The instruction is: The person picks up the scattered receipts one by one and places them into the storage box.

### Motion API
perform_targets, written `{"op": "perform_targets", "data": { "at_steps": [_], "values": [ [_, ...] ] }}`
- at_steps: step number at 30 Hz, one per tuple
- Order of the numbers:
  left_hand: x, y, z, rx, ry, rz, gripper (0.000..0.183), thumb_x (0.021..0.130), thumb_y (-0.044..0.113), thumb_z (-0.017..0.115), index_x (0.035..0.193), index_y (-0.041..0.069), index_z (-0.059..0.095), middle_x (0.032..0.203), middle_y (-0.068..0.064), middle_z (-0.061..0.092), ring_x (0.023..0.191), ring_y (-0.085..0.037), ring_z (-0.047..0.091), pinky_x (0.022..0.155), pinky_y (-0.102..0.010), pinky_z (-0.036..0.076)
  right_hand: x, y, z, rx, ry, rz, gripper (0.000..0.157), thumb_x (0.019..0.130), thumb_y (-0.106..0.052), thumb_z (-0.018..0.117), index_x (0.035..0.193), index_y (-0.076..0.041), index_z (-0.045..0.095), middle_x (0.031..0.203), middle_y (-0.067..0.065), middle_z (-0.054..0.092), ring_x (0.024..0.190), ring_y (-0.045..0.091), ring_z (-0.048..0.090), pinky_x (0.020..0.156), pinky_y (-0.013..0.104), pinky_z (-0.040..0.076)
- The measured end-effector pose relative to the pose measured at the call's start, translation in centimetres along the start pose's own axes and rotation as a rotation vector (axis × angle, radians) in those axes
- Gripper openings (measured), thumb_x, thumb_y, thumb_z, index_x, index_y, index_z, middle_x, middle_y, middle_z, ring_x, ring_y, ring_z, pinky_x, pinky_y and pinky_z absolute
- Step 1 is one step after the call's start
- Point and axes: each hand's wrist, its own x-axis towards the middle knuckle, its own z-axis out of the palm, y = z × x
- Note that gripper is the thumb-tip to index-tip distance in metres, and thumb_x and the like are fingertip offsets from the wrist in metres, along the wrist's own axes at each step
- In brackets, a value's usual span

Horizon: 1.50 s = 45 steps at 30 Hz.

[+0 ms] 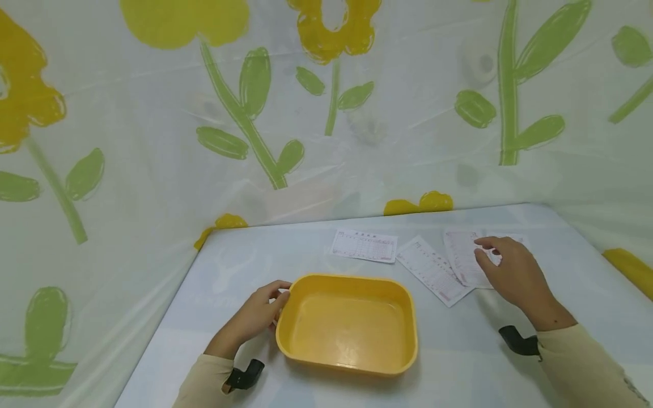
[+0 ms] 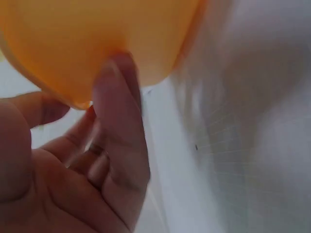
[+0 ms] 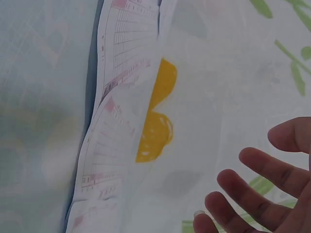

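Observation:
In the head view a yellow plastic tub (image 1: 347, 362) with rounded corners stands on the table. My left hand (image 1: 260, 311) grips its left side near the far corner. Up close in the left wrist view, one finger presses on the tub wall (image 2: 63, 43) while others curl at the rim. My right hand (image 1: 515, 277) is raised at the right, fingers apart and loosely bent, holding nothing. Beneath and behind it lie overlapping printed paper forms (image 1: 461, 258). Another form (image 1: 428, 266) lies slanted against them, its corner under the neighbouring sheet. The right wrist view shows spread fingers (image 3: 252, 194) away from the forms (image 3: 126, 53).
A separate printed form (image 1: 364, 245) lies behind the tub. The white table (image 1: 240, 255) ends at a hanging cloth (image 1: 398, 153) printed with yellow flowers and green leaves, which also closes off the left and right sides. Black devices (image 1: 247, 375) are strapped at both wrists.

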Motion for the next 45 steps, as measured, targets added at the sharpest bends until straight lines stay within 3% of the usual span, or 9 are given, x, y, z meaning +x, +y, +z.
{"op": "perform_targets", "data": {
  "at_steps": [7, 15, 23, 31, 36, 45],
  "values": [
    [-0.3, -0.9, 0.3, -0.158, -0.142, 0.005, 0.046, 0.104, 0.027, 0.053, 0.148, 0.02, 0.042, 0.103, -0.013, 0.065, 0.069, -0.024, 0.066, 0.063, -0.041, 0.061, 0.4, 2.2, 0.3, -0.063, -0.098, 0.094, 0.042, 0.099, -0.021, 0.055, 0.131, 0.007, 0.056, 0.129, 0.038, 0.052, 0.116, 0.057, 0.045, 0.092, 0.071, 0.039],
    [0.1, -1.9, 0.5, -0.207, -0.286, 0.001, 0.047, 0.106, 0.028, 0.04, 0.151, 0.014, 0.039, 0.089, -0.007, 0.07, 0.075, -0.02, 0.067, 0.07, -0.035, 0.059, 0.3, 5.4, 0.4, -0.078, -0.227, 0.169, 0.058, 0.101, -0.031, 0.053, 0.14, 0.011, 0.042, 0.137, 0.045, 0.038, 0.119, 0.065, 0.036, 0.089, 0.075, 0.037],
    [0.2, -2.1, 0.7, -0.244, -0.304, -0.032, 0.053, 0.106, 0.033, 0.036, 0.153, 0.009, 0.035, 0.097, -0.005, 0.068, 0.083, -0.016, 0.068, 0.074, -0.031, 0.058, 0.5, 8.1, -0.1, -0.12, -0.388, 0.251, 0.089, 0.102, -0.044, 0.046, 0.146, 0.024, 0.01, 0.14, 0.052, 0.024, 0.125, 0.07, 0.028, 0.096, 0.076, 0.034],
    [0.4, -2.2, 0.6, -0.243, -0.33, -0.007, 0.05, 0.108, 0.034, 0.034, 0.15, 0.008, 0.038, 0.104, -0.007, 0.068, 0.087, -0.017, 0.068, 0.077, -0.033, 0.058, 0.2, 8.8, 0.0, -0.14, -0.523, 0.338, 0.105, 0.098, -0.052, 0.05, 0.144, 0.026, -0.004, 0.142, 0.052, 0.016, 0.124, 0.069, 0.031, 0.095, 0.073, 0.039],
    [0.4, -2.3, 0.4, -0.237, -0.334, -0.001, 0.05, 0.108, 0.033, 0.034, 0.15, 0.006, 0.038, 0.108, -0.01, 0.07, 0.088, -0.017, 0.069, 0.077, -0.033, 0.059, 0.1, 9.6, 0.6, -0.177, -0.577, 0.321, 0.113, 0.094, -0.058, 0.054, 0.143, 0.028, -0.002, 0.139, 0.054, 0.019, 0.123, 0.07, 0.031, 0.095, 0.073, 0.039],
    [0.5, -2.6, 0.6, -0.255, -0.346, -0.012, 0.051, 0.107, 0.037, 0.035, 0.15, 0.009, 0.039, 0.107, -0.006, 0.071, 0.088, -0.016, 0.069, 0.077, -0.032, 0.058, 0.3, 10.5, 0.4, -0.236, -0.531, 0.24, 0.11, 0.094, -0.052, 0.059, 0.138, 0.032, 0.006, 0.13, 0.057, 0.028, 0.109, 0.067, 0.046, 0.084, 0.069, 0.047]
  ]
}}
